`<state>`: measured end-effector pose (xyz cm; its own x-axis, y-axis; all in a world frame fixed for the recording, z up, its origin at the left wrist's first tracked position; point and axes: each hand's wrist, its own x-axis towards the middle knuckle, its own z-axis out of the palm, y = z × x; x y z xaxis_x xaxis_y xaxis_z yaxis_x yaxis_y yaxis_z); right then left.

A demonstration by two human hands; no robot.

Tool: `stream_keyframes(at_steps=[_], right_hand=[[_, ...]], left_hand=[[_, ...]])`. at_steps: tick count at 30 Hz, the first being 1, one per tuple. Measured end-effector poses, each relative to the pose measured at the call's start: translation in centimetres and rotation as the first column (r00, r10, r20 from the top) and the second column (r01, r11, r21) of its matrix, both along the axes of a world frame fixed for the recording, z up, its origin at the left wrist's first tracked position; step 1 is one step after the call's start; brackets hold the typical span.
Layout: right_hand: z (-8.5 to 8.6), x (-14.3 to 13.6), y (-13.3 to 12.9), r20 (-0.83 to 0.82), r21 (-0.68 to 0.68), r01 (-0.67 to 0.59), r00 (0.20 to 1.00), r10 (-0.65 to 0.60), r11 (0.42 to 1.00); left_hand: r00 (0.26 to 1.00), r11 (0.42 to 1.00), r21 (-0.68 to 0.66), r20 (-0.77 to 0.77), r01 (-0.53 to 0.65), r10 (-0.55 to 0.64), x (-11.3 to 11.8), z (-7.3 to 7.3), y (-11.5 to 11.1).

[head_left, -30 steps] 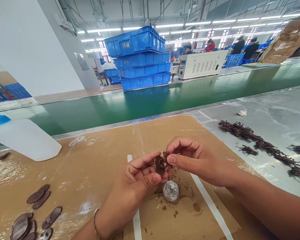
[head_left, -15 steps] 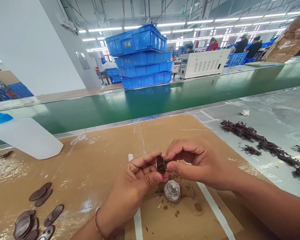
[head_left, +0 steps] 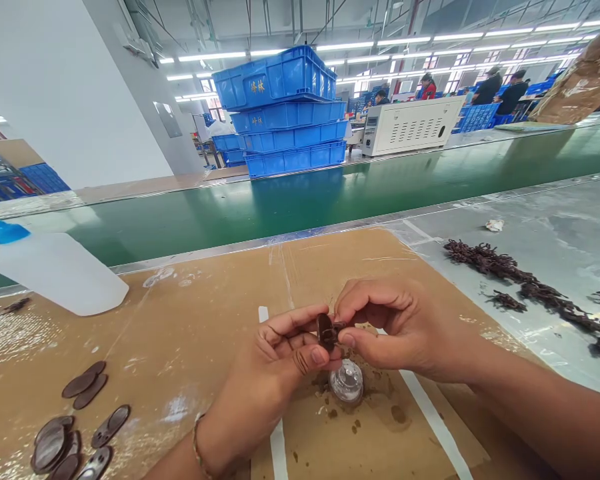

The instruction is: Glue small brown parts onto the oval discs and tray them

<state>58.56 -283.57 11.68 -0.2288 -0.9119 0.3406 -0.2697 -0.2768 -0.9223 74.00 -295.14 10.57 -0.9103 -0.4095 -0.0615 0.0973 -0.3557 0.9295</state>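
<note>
Between the thumb and fingers of my left hand (head_left: pixel 275 367) is a dark brown oval disc (head_left: pixel 324 331), turned nearly edge-on. My right hand (head_left: pixel 403 327) pinches a small dark brown piece (head_left: pixel 339 327) against the disc's right side; fingertips hide most of its shape. Just below both hands, a small clear round container (head_left: pixel 347 383) with whitish residue stands on the brown covering (head_left: pixel 220 333), with dark spots around it. Further left lie several loose brown oval discs (head_left: pixel 51 448), some overlapping and a few with holes.
A white squeeze bottle (head_left: pixel 65 270) with a blue nozzle stands at left. Dark twig-like pieces (head_left: pixel 490 261) lie in a row on the grey table at right. Beyond runs a green conveyor belt (head_left: pixel 205 217), with stacked blue crates (head_left: pixel 295 130) and a white metal box (head_left: pixel 410 127) behind.
The disc has turned slightly and the small dark piece shows a little more beside it. Both hands keep nearly the same place; the whole view has shifted slightly.
</note>
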Motion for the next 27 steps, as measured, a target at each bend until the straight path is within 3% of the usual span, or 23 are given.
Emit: stream_keyframes(at_steps=[10,27], right_hand=[[0.37,0.75,-0.32,0.077,0.084,0.031,0.996,-0.038,0.996],[-0.11,0.75,-0.49,0.23,0.037,-0.027,0.973,0.018,0.999]], left_hand=[[1.0,0.999,0.035,-0.017,0.024,-0.023,0.09,0.2,0.17],[1.0,0.997,0.069,0.025,-0.018,0.016,-0.02,0.13,-0.09]])
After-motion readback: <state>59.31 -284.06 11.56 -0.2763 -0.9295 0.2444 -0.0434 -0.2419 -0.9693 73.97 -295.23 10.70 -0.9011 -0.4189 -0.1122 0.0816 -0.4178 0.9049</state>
